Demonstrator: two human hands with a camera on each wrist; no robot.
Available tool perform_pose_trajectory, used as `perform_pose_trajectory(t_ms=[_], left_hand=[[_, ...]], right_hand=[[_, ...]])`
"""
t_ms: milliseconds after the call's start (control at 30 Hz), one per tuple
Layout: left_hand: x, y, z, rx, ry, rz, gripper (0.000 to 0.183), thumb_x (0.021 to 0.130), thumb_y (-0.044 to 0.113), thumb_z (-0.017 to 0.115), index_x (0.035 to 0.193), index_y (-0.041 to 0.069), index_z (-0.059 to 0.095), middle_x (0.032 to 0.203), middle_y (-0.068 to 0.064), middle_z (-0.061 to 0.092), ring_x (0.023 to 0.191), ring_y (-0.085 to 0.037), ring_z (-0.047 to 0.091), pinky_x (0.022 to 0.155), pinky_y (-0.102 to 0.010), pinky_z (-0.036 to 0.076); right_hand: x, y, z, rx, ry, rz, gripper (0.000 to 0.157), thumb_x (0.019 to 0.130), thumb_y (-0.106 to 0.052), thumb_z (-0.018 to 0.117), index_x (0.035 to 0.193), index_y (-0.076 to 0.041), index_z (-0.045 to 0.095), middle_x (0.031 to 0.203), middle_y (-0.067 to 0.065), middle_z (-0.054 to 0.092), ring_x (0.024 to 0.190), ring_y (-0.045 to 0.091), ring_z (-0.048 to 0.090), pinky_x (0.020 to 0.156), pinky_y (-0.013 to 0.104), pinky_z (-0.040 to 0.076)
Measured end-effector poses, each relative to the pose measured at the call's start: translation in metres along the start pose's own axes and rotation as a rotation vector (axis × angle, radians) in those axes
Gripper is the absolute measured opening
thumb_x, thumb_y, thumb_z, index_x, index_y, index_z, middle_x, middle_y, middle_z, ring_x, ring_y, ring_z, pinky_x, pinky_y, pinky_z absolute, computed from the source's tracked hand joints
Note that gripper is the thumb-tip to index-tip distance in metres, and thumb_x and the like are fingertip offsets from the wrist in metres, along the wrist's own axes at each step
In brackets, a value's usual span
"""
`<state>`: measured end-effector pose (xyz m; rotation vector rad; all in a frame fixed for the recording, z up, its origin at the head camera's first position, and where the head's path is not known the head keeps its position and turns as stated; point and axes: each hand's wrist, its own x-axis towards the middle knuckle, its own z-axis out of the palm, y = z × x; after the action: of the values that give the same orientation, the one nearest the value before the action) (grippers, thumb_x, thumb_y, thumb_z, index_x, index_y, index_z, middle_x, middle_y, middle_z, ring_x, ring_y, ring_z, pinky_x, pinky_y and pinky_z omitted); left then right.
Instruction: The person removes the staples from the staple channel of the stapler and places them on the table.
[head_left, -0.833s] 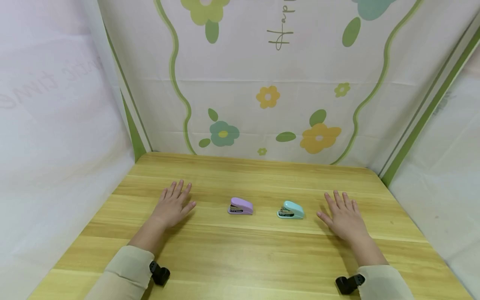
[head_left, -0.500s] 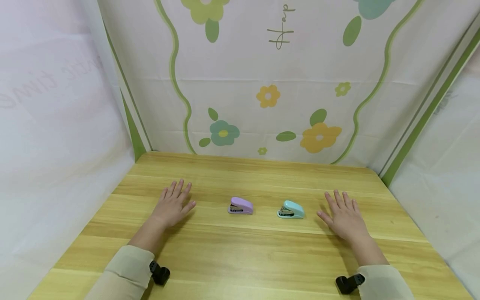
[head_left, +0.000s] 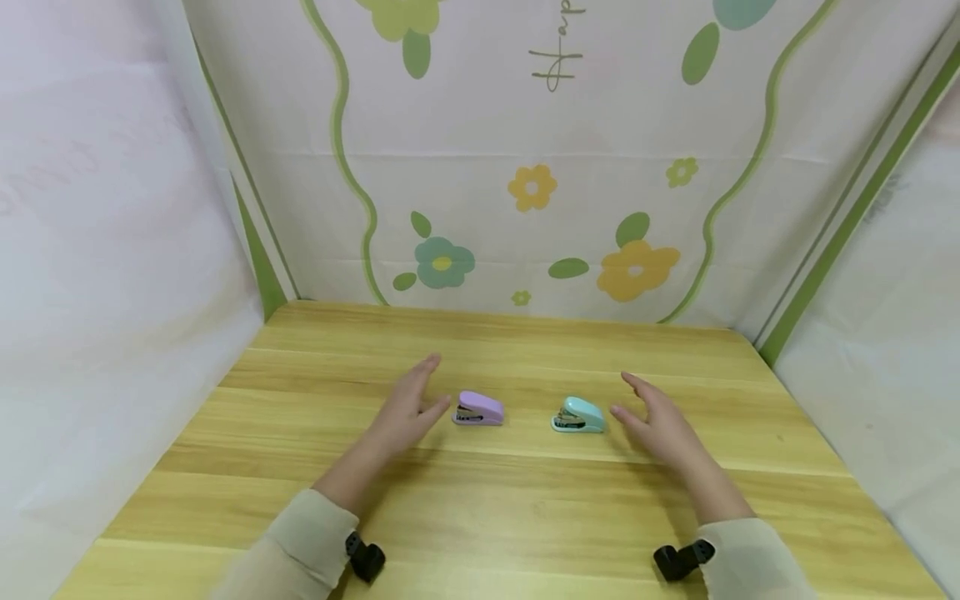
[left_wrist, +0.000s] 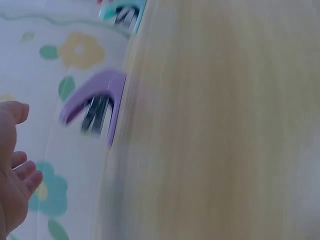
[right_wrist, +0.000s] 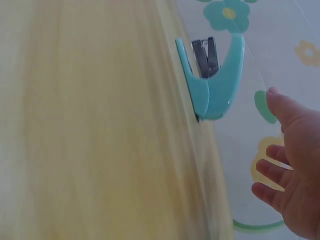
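Note:
Two small staplers lie side by side on the wooden table. The purple stapler [head_left: 480, 408] is left of the middle, its mouth pointing left; it also shows in the left wrist view as a purple stapler [left_wrist: 97, 100]. To its right sits the mint-green stapler [head_left: 579, 415], seen large in the right wrist view [right_wrist: 215, 80]. My left hand [head_left: 405, 412] is just left of the purple stapler, thumb spread from the fingers and nothing held. Close to the right end of the mint-green one is my right hand [head_left: 660, 425], fingers loosely extended and holding nothing.
The wooden table [head_left: 480, 517] ends at a back curtain [head_left: 450, 108] printed with flowers. White cloth hangs along the left and right sides. A small black wrist camera [head_left: 366, 558] sits at the left sleeve, another black camera [head_left: 682, 561] at the right one.
Both hands have moved inward toward the staplers, the left one farther, and have turned from palm-down with spread fingers to thumb-up. The staplers stay in place on the table; the head view shifts slightly.

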<state>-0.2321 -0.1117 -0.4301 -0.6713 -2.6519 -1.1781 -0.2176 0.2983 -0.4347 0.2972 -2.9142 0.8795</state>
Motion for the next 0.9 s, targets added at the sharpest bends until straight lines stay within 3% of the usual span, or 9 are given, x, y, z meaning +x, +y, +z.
perform_pose_trajectory(t_ms=[67,167,333,567,900], left_hand=[[0.006,0.012,0.015,-0.091,0.039,0.033,0.061,0.096,0.021,0.062,0.148,0.002,0.038,0.147,-0.019,0.046,0.132,-0.038,0.046,0.106,-0.054,0.044],[0.015,0.028,0.035,-0.227,0.053,0.054,0.053,0.094,0.015,0.065,0.142,0.001,0.047,0.134,-0.016,0.057,0.117,-0.033,0.056,0.092,-0.047,0.053],[0.025,0.047,0.061,-0.339,-0.018,0.018,0.051,0.094,0.016,0.065,0.140,0.002,0.050,0.130,-0.013,0.058,0.110,-0.030,0.058,0.091,-0.036,0.054],[0.032,0.062,0.099,-0.464,-0.113,-0.074,0.052,0.092,0.018,0.069,0.138,-0.001,0.052,0.130,-0.021,0.060,0.114,-0.033,0.058,0.088,-0.029,0.052],[0.046,0.060,0.136,-0.417,-0.165,-0.196,0.053,0.089,0.020,0.073,0.136,0.000,0.055,0.125,-0.014,0.065,0.107,-0.021,0.062,0.090,-0.031,0.054]], right_hand=[[0.003,-0.005,0.002,0.030,0.001,-0.004,0.067,0.099,-0.039,0.056,0.152,-0.005,0.033,0.151,0.026,0.038,0.134,0.047,0.041,0.105,0.064,0.037],[0.008,-0.013,0.006,0.058,-0.006,-0.015,0.066,0.098,-0.040,0.057,0.150,-0.005,0.037,0.149,0.025,0.042,0.133,0.046,0.043,0.105,0.061,0.040],[0.014,-0.023,0.012,0.097,-0.036,-0.041,0.066,0.097,-0.042,0.059,0.147,-0.004,0.041,0.149,0.023,0.043,0.133,0.045,0.043,0.105,0.060,0.041],[0.017,-0.031,0.020,0.117,-0.063,-0.090,0.059,0.095,-0.034,0.064,0.142,-0.003,0.048,0.146,0.022,0.047,0.132,0.045,0.045,0.104,0.062,0.041],[0.021,-0.039,0.026,0.117,-0.107,-0.090,0.049,0.094,-0.027,0.066,0.138,-0.007,0.055,0.144,0.017,0.051,0.133,0.041,0.046,0.104,0.061,0.041]])
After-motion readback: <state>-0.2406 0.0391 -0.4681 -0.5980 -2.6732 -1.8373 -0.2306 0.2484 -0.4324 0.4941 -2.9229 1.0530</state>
